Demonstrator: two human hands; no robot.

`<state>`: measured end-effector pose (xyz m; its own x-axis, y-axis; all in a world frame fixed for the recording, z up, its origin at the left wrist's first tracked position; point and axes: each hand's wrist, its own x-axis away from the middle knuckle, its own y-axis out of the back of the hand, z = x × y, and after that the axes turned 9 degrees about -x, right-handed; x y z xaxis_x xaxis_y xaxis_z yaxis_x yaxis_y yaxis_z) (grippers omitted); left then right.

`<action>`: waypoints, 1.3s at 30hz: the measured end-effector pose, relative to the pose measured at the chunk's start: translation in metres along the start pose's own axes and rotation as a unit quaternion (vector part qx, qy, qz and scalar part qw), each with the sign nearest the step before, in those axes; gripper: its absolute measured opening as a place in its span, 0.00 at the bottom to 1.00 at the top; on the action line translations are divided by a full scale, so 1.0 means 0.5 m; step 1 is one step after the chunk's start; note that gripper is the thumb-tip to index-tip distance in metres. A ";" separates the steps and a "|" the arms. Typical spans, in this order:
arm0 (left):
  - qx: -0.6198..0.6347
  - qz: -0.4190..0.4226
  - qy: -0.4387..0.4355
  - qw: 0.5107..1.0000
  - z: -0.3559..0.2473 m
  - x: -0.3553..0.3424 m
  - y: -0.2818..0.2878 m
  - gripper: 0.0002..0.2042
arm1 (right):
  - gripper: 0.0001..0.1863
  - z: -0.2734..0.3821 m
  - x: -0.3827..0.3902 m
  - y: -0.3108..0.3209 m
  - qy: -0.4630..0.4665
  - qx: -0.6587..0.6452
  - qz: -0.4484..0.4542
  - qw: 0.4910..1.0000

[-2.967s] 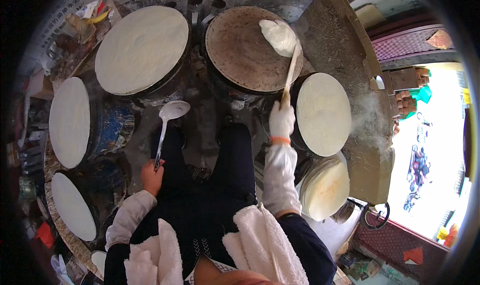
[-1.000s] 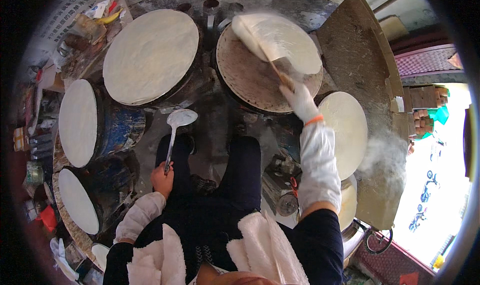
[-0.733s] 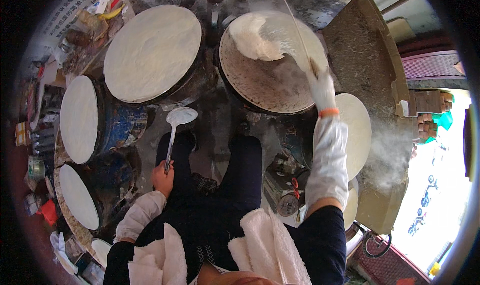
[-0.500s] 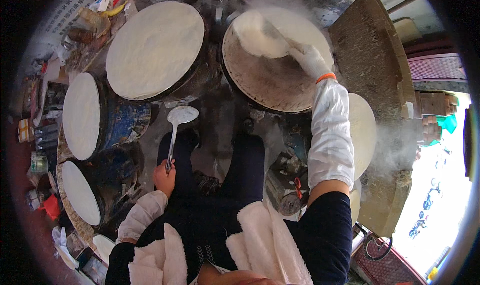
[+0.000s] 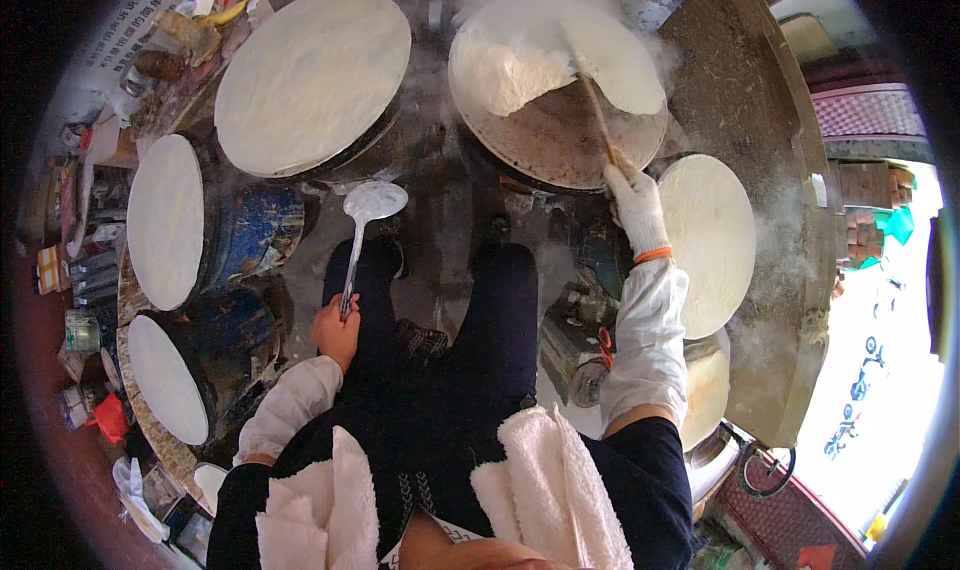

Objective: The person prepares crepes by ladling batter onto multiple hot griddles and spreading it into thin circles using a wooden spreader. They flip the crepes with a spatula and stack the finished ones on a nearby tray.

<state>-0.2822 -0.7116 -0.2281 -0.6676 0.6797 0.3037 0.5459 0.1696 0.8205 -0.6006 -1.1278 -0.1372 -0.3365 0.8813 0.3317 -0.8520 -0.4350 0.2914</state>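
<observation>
My right hand [image 5: 638,208], in a white knit glove with an orange cuff, grips the thin handle of a scraper [image 5: 598,120]. The scraper reaches across the far right round griddle [image 5: 530,148], and steam blurs its far end. Pale batter [image 5: 520,75] covers the griddle's far part, thick and heaped at left, smoother at right; its near part is bare and brown. Bare and closed, my left hand [image 5: 336,330] holds a metal ladle [image 5: 376,201] by the handle above my left leg. White residue coats the ladle's bowl.
Other round griddles bear pale sheets: a large one [image 5: 312,82] far left, two smaller ones [image 5: 165,222] down the left, and one [image 5: 706,245] beside my right forearm. A tall brown board [image 5: 745,90] stands at the right. Blue drums [image 5: 258,230] support the left griddles.
My right hand has drawn back toward me from the griddle's right side, bringing the scraper handle nearly upright in view. The smooth batter reaches farther down the right side. My left hand keeps the ladle.
</observation>
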 end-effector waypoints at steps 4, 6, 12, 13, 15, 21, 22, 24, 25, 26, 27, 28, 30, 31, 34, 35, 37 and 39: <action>0.019 -0.029 -0.025 0.999 0.031 0.010 -0.008 0.08 | 0.25 0.001 0.098 -0.032 -0.143 -0.100 0.102 0.979; 0.023 -0.032 -0.029 0.999 0.029 0.011 -0.009 0.08 | 0.28 -0.014 0.136 -0.028 -0.107 -0.154 0.103 0.977; 0.027 0.018 0.026 0.999 0.017 0.000 0.025 0.10 | 0.32 0.069 0.057 -0.278 -0.074 -0.350 0.066 0.932; 0.026 0.023 0.028 0.999 0.022 -0.002 0.022 0.10 | 0.31 0.083 0.040 -0.335 -0.050 -0.402 0.068 0.912; 0.028 0.021 0.030 0.999 0.039 -0.001 0.021 0.10 | 0.26 0.115 0.059 -0.422 -0.077 -0.429 0.055 0.898; 0.085 -0.020 0.001 0.996 0.085 -0.008 0.007 0.10 | 0.18 -0.056 0.207 -0.513 -0.103 -0.389 -0.126 0.907; 0.076 -0.011 0.020 0.997 0.079 -0.010 0.016 0.10 | 0.18 -0.023 0.217 -0.514 -0.107 -0.420 -0.147 0.889; 0.064 0.009 0.029 0.998 0.081 -0.004 0.028 0.10 | 0.18 0.053 0.178 -0.545 -0.095 -0.440 -0.165 0.877; 0.065 0.010 0.021 0.998 0.086 -0.009 0.027 0.09 | 0.20 0.064 0.136 -0.564 -0.048 -0.371 -0.131 0.918; 0.064 0.012 0.015 0.998 0.093 -0.011 0.026 0.09 | 0.21 0.068 0.079 -0.589 0.031 -0.318 -0.141 0.937; 0.074 0.009 0.014 0.997 0.102 -0.013 0.021 0.09 | 0.22 0.074 0.022 -0.612 0.111 -0.257 -0.160 0.947; 0.085 0.007 0.011 0.996 0.108 -0.014 0.013 0.09 | 0.25 0.080 -0.033 -0.631 0.187 -0.196 -0.187 0.944; 0.103 -0.001 -0.004 0.995 0.103 -0.012 0.013 0.07 | 0.24 0.097 -0.089 -0.644 0.079 -0.233 -0.176 0.953; 0.113 -0.010 -0.013 0.993 0.092 -0.011 0.021 0.07 | 0.23 0.079 -0.126 -0.669 0.049 -0.284 -0.180 0.941; 0.135 -0.018 -0.023 0.990 0.114 -0.017 0.016 0.05 | 0.24 0.106 -0.056 -0.679 -0.058 -0.344 -0.205 0.914; 0.146 -0.019 -0.024 0.989 0.121 -0.019 0.010 0.05 | 0.25 0.142 0.002 -0.661 -0.099 -0.362 -0.207 0.904; 0.151 0.005 0.000 0.989 0.125 -0.021 0.007 0.06 | 0.20 0.130 0.070 -0.628 -0.159 -0.381 -0.206 0.887; 0.131 0.011 0.007 0.991 0.123 -0.019 0.012 0.06 | 0.16 0.119 0.141 -0.585 -0.183 -0.420 -0.187 0.869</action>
<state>-0.2413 -0.6731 -0.2558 -0.6594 0.6762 0.3284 0.6726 0.3355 0.6595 -0.3511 -0.9492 -0.1457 0.0459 0.7475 0.6627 -0.9185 0.2924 -0.2662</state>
